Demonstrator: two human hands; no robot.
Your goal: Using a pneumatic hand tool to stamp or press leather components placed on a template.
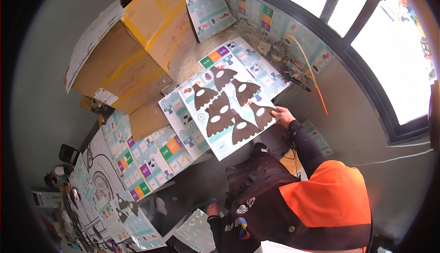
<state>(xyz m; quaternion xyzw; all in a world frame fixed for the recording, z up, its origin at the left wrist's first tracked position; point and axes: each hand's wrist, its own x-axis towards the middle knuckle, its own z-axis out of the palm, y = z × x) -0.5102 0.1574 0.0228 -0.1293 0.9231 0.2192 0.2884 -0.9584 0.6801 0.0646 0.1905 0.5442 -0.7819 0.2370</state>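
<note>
A printed sheet (201, 115) lies on the worktop with several dark brown cut shapes (220, 115), each with a white oval, spread over it. My right hand (284, 114), on a black sleeve, grips the sheet's right corner beside the nearest brown shape. Low in the picture my left hand (210, 208) holds the upper edge of a pale patterned sheet (197, 232). My fingers there are partly hidden. My dark apron and orange sleeve (330, 193) fill the lower right.
Taped cardboard boxes (133, 46) stand at the upper left. More printed sheets with coloured squares (146, 161) lie to the left, and black-and-white drawings (98, 179) beyond them. A window (366, 28) and a yellow tube (311, 74) are at the right.
</note>
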